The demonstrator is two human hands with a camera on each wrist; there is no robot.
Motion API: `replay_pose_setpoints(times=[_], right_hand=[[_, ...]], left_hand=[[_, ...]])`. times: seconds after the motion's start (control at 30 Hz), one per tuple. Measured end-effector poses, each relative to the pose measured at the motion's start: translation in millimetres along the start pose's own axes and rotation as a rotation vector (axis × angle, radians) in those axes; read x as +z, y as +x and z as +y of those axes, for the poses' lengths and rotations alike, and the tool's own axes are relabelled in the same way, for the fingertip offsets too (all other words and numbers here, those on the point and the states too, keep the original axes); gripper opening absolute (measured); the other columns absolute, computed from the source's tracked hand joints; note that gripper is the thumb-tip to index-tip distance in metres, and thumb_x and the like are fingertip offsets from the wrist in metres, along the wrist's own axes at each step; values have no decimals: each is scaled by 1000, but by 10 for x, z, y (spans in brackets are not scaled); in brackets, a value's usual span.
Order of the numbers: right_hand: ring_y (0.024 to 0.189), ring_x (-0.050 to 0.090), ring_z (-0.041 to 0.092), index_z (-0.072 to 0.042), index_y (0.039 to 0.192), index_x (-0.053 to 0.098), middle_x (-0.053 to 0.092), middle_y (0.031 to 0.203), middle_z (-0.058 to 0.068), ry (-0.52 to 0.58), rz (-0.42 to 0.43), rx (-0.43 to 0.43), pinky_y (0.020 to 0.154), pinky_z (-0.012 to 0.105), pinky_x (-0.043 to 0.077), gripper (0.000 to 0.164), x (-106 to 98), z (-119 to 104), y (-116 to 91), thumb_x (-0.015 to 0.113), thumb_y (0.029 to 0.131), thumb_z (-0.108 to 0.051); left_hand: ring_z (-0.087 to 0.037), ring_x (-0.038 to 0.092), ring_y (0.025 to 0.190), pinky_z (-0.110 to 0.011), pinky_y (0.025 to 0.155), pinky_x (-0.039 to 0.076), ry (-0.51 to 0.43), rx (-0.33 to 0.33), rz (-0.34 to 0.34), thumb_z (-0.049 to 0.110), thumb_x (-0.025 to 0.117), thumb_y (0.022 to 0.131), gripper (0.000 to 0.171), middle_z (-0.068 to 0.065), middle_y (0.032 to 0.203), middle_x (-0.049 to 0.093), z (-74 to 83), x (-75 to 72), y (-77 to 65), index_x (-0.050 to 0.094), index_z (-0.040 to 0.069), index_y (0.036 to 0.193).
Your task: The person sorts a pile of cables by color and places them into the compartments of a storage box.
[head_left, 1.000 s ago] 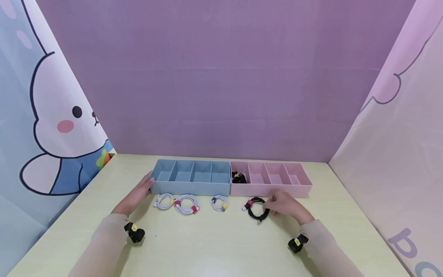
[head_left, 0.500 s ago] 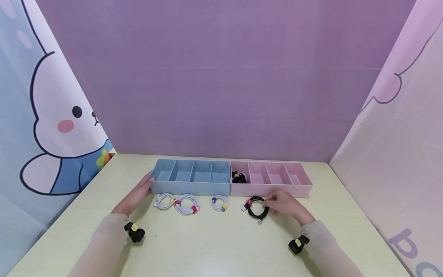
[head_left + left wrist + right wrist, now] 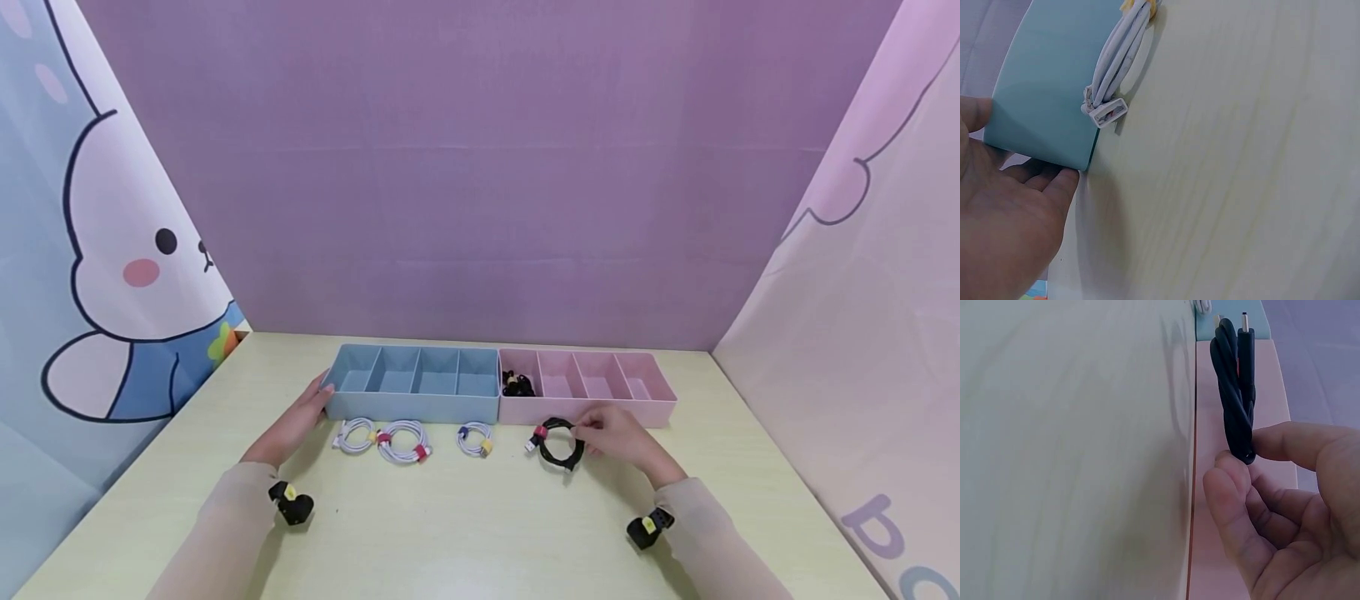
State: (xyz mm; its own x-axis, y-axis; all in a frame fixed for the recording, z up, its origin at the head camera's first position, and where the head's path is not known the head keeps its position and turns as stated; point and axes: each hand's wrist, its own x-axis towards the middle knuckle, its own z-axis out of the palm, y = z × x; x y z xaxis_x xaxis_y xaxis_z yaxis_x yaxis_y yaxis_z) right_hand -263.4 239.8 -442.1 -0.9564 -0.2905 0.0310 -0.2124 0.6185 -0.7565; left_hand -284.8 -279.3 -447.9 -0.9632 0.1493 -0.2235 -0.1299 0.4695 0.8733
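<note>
Pinched between the thumb and fingers of my right hand (image 3: 618, 437) is a coiled black charging cable (image 3: 1232, 394), with a red tie on it. The coil hangs just above the table, tilted, in front of the pink divided box (image 3: 585, 411). In the right wrist view its metal plug tip points away from the hand. My left hand (image 3: 294, 423) holds the left end of the blue divided box (image 3: 412, 407); in the left wrist view the thumb lies at the rim and the fingers bend against the end wall.
Three coiled white cables lie before the blue box: one with a yellow tie (image 3: 356, 451), one with red ties (image 3: 401, 458) and one with blue and yellow ties (image 3: 462, 447). A black cable bundle (image 3: 517, 385) sits in the pink box's leftmost compartment. A purple backdrop (image 3: 480, 183) stands behind.
My right hand has raised the black cable slightly off the table, and the coil has tilted. The left hand and both boxes stay in place.
</note>
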Motion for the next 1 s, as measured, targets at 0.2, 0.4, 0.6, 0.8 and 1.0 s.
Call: replay_pose_setpoints(times=[0.2,0.4,0.6,0.8,1.0], right_hand=[[64,63,18,2,94,72,64,74,3,1,1,-17,57,32,57,16,-14,-35,5,69,94,-13],[64,63,19,4,98,72,65,75,3,1,-1,-40,57,32,57,19,-56,-118,0,68,96,-15],[61,58,15,1,98,73,62,67,3,-26,9,-32,55,26,49,20,-95,-185,24,65,97,-17],[61,57,15,4,101,73,61,65,4,-32,17,-53,55,25,45,21,-130,-231,61,64,97,-14],[63,59,16,5,94,72,62,67,4,-27,20,-63,61,29,52,21,-157,-269,103,65,97,-15]], left_hand=[[-43,-3,150,-65,117,7,4,-1,4,63,19,104,75,-14,167,-12,-11,0,12,-14,27,160],[-43,0,150,-67,116,6,0,-13,2,57,18,107,68,-14,167,-12,8,3,15,-14,28,160],[-43,-4,150,-66,117,6,6,1,5,56,18,107,69,-14,166,-12,14,1,7,-15,27,160],[-42,-7,150,-63,118,8,0,14,5,54,18,108,68,-15,166,-13,6,-4,11,-15,25,160],[-42,-5,150,-63,118,8,-5,1,4,57,18,107,69,-14,167,-12,5,0,6,-15,27,160]])
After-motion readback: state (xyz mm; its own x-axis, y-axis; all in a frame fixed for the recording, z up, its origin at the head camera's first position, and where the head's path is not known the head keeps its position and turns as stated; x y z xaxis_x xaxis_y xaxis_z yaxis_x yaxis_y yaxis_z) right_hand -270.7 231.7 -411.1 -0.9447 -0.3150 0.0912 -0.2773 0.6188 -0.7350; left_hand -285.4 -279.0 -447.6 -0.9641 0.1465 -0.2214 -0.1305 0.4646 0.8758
